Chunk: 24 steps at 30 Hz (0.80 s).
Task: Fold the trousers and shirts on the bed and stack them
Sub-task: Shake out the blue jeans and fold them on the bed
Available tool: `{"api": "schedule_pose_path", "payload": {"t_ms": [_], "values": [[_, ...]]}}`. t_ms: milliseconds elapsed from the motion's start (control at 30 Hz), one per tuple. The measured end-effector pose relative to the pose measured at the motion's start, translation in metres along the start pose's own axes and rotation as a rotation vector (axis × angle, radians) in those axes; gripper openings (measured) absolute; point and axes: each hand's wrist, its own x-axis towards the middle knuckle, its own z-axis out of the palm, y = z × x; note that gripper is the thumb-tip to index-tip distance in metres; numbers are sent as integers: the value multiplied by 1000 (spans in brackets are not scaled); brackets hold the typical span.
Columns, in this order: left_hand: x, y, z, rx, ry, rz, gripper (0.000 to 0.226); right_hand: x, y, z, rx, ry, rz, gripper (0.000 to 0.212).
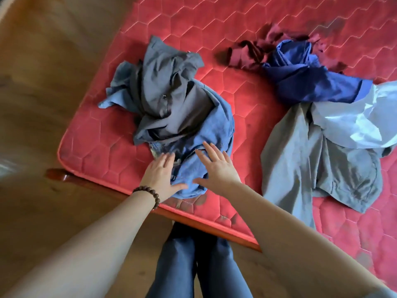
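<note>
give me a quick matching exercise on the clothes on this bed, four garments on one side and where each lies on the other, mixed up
Garments:
1. denim garment
2. dark grey garment
3. royal blue garment
4. maroon garment

Places:
A. far side, partly beneath the royal blue one
B. under both hands, near the bed's edge
C. heaped on the denim
D. right pile, above the pale clothes

Pairs: 1-B, 2-C, 3-D, 4-A

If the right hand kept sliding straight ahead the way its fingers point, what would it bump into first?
The right hand lies on the blue denim garment and points up-left. Going on, it would probably meet the crumpled grey garment piled on it, though depth is unclear.
</note>
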Motion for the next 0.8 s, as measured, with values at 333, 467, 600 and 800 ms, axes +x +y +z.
{"api": "schedule_pose_path", "payload": {"t_ms": [333, 467, 600, 800], "values": [[18, -13, 52, -22, 152, 6, 33, 48, -3, 56, -169, 24, -25, 41], [10, -9, 15, -152, 270, 77, 24, 34, -9, 27, -45, 120, -20, 31], [-4, 7, -62, -264, 347, 114, 23, 13, -26, -34, 24, 238, -25, 29], [-34, 50, -211, -375, 517, 218, 29, -20, -66, -175, 261, 470, -38, 22]]}}
